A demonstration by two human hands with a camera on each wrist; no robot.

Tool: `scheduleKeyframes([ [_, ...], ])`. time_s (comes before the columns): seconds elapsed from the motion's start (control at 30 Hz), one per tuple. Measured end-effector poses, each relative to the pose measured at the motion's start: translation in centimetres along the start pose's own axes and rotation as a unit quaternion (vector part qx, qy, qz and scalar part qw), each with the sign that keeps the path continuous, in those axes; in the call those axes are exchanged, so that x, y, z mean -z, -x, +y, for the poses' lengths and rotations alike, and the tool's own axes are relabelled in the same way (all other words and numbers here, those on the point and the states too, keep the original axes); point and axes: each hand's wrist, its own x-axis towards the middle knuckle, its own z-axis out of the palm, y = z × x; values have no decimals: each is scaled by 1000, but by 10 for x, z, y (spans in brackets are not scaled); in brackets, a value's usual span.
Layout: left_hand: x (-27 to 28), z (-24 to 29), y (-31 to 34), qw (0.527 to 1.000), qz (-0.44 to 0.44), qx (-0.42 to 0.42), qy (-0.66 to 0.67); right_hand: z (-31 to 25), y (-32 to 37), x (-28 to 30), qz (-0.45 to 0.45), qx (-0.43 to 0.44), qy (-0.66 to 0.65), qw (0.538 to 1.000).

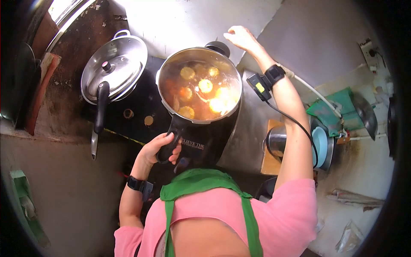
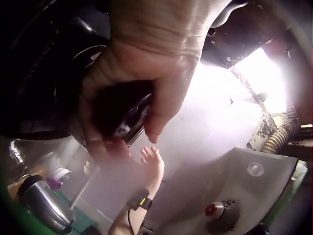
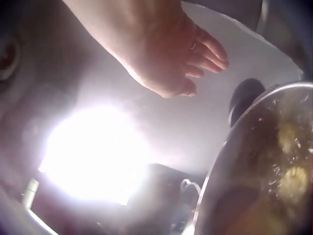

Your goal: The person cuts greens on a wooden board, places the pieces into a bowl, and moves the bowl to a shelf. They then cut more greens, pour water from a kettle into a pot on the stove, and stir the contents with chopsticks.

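Observation:
A large steel pot [image 1: 162, 88] holds brownish soup with several rounds of corn cob [image 1: 205, 86] and some orange pieces. My left hand [image 1: 159, 147] grips the long black handle [image 1: 168, 147] on the pot's near side, thumb on top and fingers curled round it. Up past the pot's far right side, my right hand [image 1: 242, 37] hangs in the air and holds nothing. In the right wrist view its fingers [image 3: 210, 49] are loosely extended, close to the short black far handle [image 3: 247, 95] but apart from it.
Left of the pot stands a steel pan with a lid [image 1: 117, 70], its black handle [image 1: 101, 107] pointing toward me. At right are a steel container [image 1: 277, 141] on a wooden board, a light blue bowl [image 1: 319, 145] and a green item [image 1: 334, 109]. A wall rises behind the pot.

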Motion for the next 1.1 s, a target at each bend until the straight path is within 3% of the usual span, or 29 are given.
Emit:
scheduleKeyframes([
  [0.07, 13, -4, 0, 998, -49, 17, 21, -14, 29, 20, 95, 25, -167, 981],
  [0.2, 21, -8, 1, 996, -53, 9, 72, -48, 129, 64, 149, 34, -277, 949],
  [0.27, 23, -13, 7, 994, 26, -10, 103, -66, 197, 75, 188, 29, -369, 910],
  [0.33, 31, -20, 14, 989, 60, 10, 131, -81, 264, 90, 167, -24, -358, 918],
  [0.37, 39, -27, 17, 994, 78, 20, 73, -79, 294, 84, 173, -46, -372, 911],
  [0.4, 49, -35, 22, 995, 97, 30, 15, -79, 324, 79, 164, -123, -380, 902],
  [0.43, 60, -43, 25, 996, 64, 44, -31, -70, 351, 67, 183, -134, -425, 876],
  [0.47, 66, -54, 28, 997, 63, 45, -31, -65, 376, 59, 217, -181, -425, 860],
  [0.5, 70, -65, 32, 984, 108, 86, -108, -60, 399, 53, 266, -253, -456, 811],
  [0.57, 66, -81, 44, 954, 166, 138, -210, -31, 443, 38, 376, -331, -394, 770],
  [0.67, 80, -113, 51, 927, 201, 156, -275, 16, 495, 19, 481, -361, -327, 729],
  [0.83, 68, -130, 46, 917, 249, 136, -282, 73, 533, -18, 449, -410, -260, 750],
  [0.87, 64, -131, 43, 910, 267, 145, -284, 81, 535, -19, 385, -436, -285, 762],
  [0.93, 57, -139, 37, 908, 296, 133, -267, 88, 521, -23, 372, -336, -340, 796],
  [0.97, 51, -143, 33, 907, 301, 127, -265, 83, 514, -19, 346, -364, -423, 754],
  [1.1, 30, -166, 24, 904, 309, 128, -267, 127, 518, -41, 343, -332, -351, 806],
])
